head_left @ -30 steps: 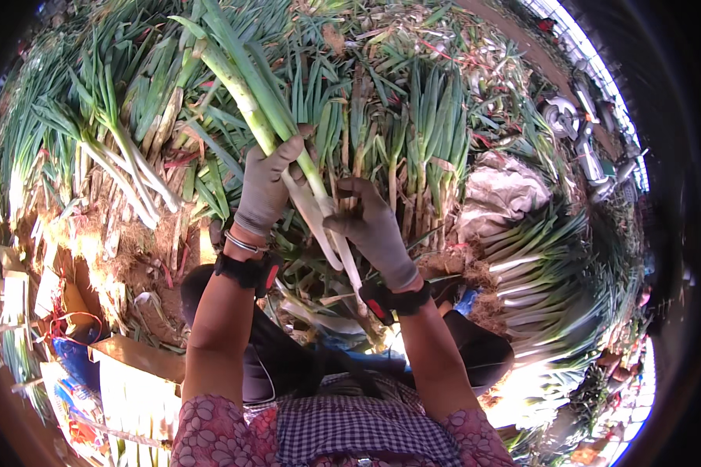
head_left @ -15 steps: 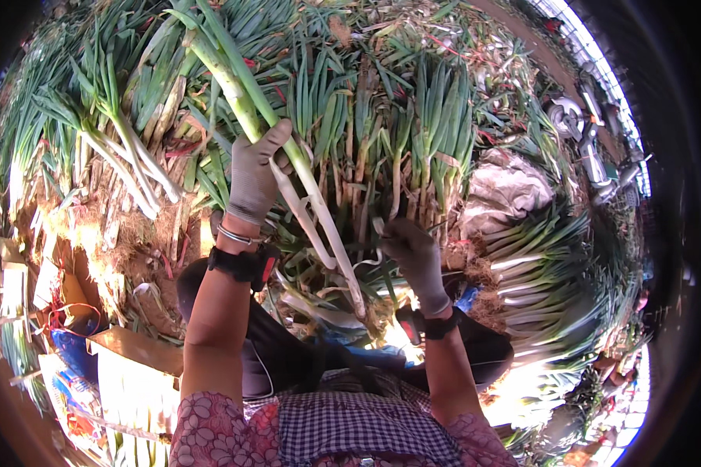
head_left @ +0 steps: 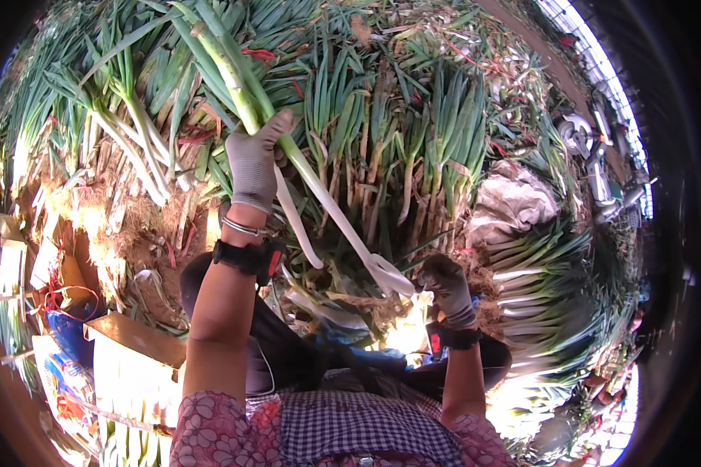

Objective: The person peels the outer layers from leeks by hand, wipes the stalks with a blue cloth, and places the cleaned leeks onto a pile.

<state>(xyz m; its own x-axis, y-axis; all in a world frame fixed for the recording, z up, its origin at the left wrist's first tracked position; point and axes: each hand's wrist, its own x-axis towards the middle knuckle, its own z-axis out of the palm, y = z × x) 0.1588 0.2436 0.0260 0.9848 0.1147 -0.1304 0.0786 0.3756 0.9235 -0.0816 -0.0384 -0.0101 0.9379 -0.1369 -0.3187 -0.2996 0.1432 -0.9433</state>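
My gloved left hand [head_left: 255, 154] is wrapped around the long green onions [head_left: 331, 194], their green tops slanting up and left. One thick white stalk runs down to the right, and a shorter pale piece [head_left: 297, 226] hangs beside it. My gloved right hand [head_left: 445, 284] is closed at the white lower end of the long stalk, which widens toward its fingers. Glare and the fingers hide the exact grip. Both wrists wear dark bands.
Heaps of green onions [head_left: 452, 117] lie ahead. Loose onions [head_left: 128, 152] sit on the left pile, and a row of white-stemmed ones [head_left: 533, 284] lies right. Near it are a crumpled pale sack [head_left: 510, 202] and metal equipment [head_left: 596, 159]. A cardboard box [head_left: 136, 338] stands left.
My right hand has moved down and to the right. The long stalk's white end has swung right and up toward it. My left hand keeps its hold.
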